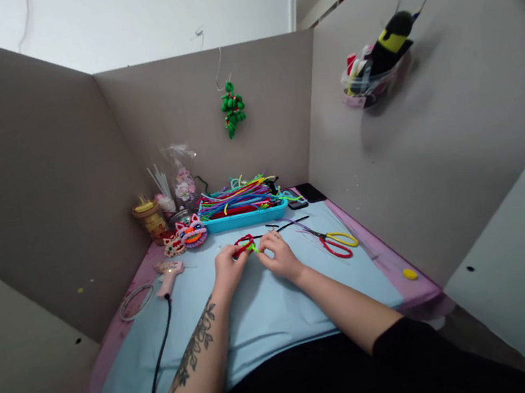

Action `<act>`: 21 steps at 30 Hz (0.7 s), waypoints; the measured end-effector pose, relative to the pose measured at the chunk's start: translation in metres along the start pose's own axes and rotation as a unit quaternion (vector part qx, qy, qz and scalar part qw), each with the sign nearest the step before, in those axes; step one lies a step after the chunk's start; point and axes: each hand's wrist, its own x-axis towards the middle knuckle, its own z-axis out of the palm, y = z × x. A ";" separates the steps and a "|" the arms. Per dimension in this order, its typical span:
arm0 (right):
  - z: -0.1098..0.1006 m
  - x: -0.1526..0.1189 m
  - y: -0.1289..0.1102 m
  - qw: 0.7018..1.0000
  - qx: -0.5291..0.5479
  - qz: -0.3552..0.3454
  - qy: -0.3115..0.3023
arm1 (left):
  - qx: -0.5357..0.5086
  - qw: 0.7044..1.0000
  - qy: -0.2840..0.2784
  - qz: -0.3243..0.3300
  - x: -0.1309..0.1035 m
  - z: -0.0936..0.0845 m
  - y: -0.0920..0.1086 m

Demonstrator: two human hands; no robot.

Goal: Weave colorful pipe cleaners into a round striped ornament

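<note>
Your black top [307,392] lies at six o'clock; your left hand [230,268] and right hand [278,256] pinch the red-and-green piece [246,247], blue tray [246,218] at twelve.

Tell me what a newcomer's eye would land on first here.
Probably the heap of thin, many-coloured strands in the bright blue plastic tray at the back of the table. Next might come the bumpy green ornament with red specks, hanging against the grey panel above it. Front and centre, the left hand and right hand hold a small red and lime-green piece.
</note>
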 end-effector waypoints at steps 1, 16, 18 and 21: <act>-0.003 0.000 0.000 0.999 0.030 0.003 -0.016 | -0.007 1.000 0.002 -0.011 0.001 -0.002 0.001; -0.019 0.014 0.008 0.916 0.307 0.253 -0.057 | -0.242 0.950 -0.121 -0.159 0.002 -0.006 0.006; -0.017 0.013 0.008 0.901 0.335 0.271 -0.040 | -0.264 0.942 -0.125 -0.164 0.002 -0.004 0.007; -0.014 0.009 0.002 0.912 0.319 0.256 -0.038 | -0.272 0.942 -0.084 -0.176 0.001 0.000 0.008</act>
